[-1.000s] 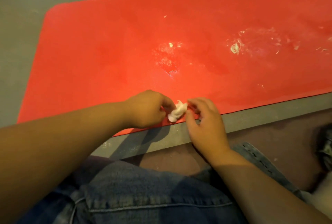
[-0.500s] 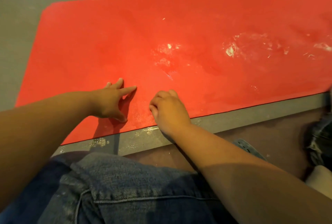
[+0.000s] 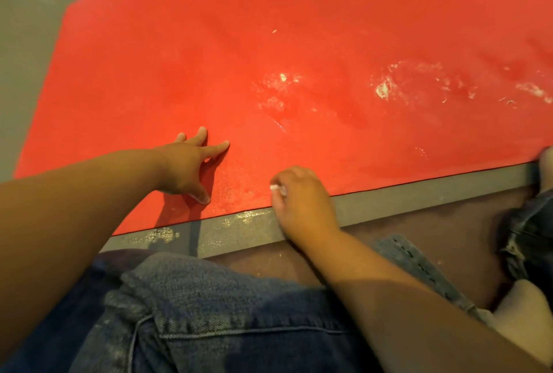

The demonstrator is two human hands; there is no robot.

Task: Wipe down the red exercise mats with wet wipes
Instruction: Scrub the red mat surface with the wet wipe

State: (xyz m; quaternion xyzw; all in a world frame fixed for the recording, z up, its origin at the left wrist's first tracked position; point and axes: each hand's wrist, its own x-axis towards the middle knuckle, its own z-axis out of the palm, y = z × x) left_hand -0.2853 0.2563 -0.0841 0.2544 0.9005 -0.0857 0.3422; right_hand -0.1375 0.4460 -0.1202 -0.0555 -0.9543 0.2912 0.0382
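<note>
Bracing the red mat (image 3: 167, 67) mid-frame with our spread left hand (image 3: 185, 169), we clutch the balled wipe (image 3: 276, 188) in our right hand (image 3: 302, 205) near its lower edge; firm strokes toward the white residue (image 3: 384, 89), we reckon.

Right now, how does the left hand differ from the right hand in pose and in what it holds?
The left hand has straight, spread fingers on the red mat; the right hand has curled fingers. The left hand holds nothing; the right hand grips a small white wipe. The left hand lies wholly over the mat; the right hand sits at its near edge. Both are bare.
</note>
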